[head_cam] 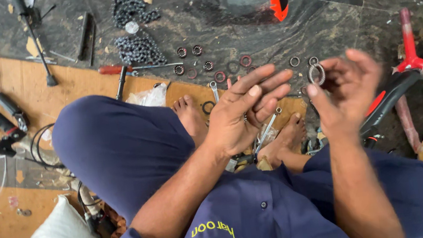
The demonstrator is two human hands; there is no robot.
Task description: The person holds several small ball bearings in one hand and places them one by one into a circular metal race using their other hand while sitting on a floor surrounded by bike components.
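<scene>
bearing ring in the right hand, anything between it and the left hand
Nothing visible. The right hand pinches the bearing ring at its fingertips, and the left hand, fingers spread, is beside it with only open air between them.

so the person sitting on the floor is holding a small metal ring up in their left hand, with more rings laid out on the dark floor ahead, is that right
Not quite: the metal ring is in the right hand, pinched at the fingertips. The left hand is open beside it and holds nothing. The rest stands: more rings lie on the dark floor ahead. The head view shows this.
</scene>
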